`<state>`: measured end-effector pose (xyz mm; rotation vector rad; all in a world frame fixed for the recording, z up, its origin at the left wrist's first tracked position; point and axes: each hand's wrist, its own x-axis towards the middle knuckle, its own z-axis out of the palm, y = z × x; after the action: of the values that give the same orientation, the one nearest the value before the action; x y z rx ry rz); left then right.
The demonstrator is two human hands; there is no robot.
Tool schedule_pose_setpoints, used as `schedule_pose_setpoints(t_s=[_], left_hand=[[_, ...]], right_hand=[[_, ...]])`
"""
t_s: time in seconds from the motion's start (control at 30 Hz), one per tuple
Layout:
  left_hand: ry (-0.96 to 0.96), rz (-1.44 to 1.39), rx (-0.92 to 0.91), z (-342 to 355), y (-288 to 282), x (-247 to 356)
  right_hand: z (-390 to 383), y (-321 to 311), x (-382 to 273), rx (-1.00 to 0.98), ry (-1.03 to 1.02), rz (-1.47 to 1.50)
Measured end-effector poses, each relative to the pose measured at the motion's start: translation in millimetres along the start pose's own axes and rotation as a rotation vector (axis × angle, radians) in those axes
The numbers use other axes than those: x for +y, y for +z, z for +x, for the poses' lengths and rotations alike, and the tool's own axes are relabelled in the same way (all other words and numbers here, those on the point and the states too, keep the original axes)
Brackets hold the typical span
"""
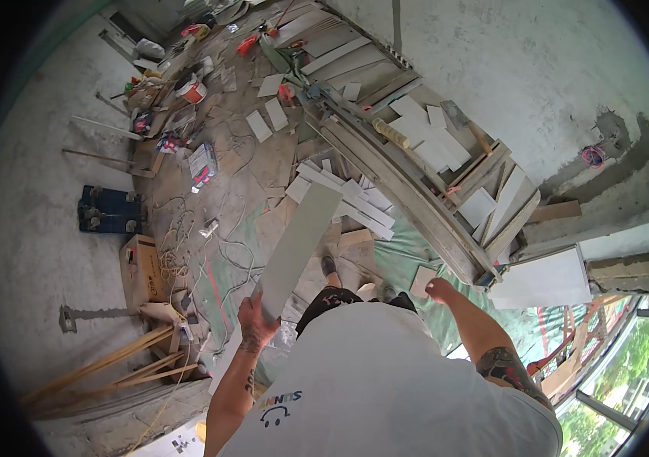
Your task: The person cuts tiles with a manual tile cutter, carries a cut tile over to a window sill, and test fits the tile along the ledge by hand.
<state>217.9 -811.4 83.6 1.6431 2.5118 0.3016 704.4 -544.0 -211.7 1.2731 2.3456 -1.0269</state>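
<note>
My left hand grips the near end of a long, flat grey-green board, thumb along its edge. The board slants up and to the right, away from me, over the floor. Out to the right, my right hand is closed, its fingers curled. A small light-brown square piece appears right beside those fingers; I cannot tell whether they hold it or it lies below. Ahead of the board's far end is a loose pile of pale cut strips.
A long wooden bench runs diagonally on the right, with offcuts behind it. A white panel stands near its end. Cables trail over the floor at left, near a cardboard box, a blue wheeled dolly and timber sticks.
</note>
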Motion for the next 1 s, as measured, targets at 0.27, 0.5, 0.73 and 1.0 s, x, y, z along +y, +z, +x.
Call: schedule_pose_setpoints(t_s=[0.27, 0.5, 0.73, 1.0], left_hand=[[-0.034, 0.072, 0.023, 14, 11, 6], [-0.091, 0.108, -0.09, 83, 42, -24], [-0.089, 0.078, -0.198, 186, 64, -76], [0.032, 0.03, -0.249, 293, 64, -142]], right_hand=[[-17, 4, 19, 0.053, -0.052, -0.111], [40, -35, -40, -0.096, 0.08, 0.302], [85, -63, -53, 0.098, -0.028, 0.235], [131, -118, -107, 0.172, -0.048, -0.261]])
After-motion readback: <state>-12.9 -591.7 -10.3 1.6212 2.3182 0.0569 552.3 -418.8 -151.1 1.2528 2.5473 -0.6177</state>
